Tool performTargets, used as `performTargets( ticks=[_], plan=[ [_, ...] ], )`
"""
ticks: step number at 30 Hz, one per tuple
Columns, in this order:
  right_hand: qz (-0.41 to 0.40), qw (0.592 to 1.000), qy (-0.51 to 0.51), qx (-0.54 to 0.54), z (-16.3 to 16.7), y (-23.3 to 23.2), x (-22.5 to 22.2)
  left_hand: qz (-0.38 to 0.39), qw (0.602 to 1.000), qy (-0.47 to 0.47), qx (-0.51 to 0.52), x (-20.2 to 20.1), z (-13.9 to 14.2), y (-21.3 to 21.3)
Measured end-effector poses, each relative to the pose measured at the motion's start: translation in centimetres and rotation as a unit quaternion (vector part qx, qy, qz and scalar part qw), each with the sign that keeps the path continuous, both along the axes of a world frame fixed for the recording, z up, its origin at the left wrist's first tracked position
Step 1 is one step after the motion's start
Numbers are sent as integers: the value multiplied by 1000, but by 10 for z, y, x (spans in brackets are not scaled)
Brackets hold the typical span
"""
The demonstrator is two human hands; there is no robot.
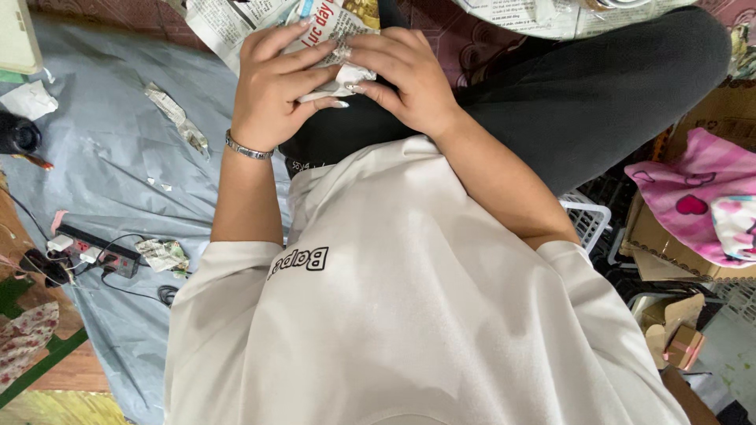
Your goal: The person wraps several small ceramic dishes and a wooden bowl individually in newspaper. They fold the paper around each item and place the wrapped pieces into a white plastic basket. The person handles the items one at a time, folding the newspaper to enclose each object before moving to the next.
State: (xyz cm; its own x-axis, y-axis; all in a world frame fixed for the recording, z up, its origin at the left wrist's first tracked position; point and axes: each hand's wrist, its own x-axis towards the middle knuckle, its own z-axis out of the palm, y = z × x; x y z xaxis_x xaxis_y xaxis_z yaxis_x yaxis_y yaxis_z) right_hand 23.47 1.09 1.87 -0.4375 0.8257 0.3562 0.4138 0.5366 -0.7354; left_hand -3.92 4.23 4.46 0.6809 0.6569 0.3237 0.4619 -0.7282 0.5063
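both hands, left hand (276, 86) and right hand (402, 79), pinch crumpled newspaper piece (346, 75).

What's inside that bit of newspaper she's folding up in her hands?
Both the left hand and right hand close around the crumpled newspaper. Anything inside is covered by fingers and paper.

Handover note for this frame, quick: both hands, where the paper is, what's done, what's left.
Left hand: fingers closed over a small wad of newspaper, bracelet on the wrist.
Right hand: pinching the same wad from the other side.
Both held over the lap, above a flat newspaper sheet.
Done: two crumpled scraps lie on the grey sheet, another by the power strip.
Left: the wad is only partly scrunched.
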Motion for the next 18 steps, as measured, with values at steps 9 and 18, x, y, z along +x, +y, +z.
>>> performTargets(
  ticks=[9, 18],
  plan=[
    [13, 996, -61, 65, 1, -1, -3, 63, 995, -47, -60, 11, -6, -2],
    [-18, 981, -79, 176, -5, -4, -10, 115, 956, -176, -203, 14, -26, -5]
  ],
)
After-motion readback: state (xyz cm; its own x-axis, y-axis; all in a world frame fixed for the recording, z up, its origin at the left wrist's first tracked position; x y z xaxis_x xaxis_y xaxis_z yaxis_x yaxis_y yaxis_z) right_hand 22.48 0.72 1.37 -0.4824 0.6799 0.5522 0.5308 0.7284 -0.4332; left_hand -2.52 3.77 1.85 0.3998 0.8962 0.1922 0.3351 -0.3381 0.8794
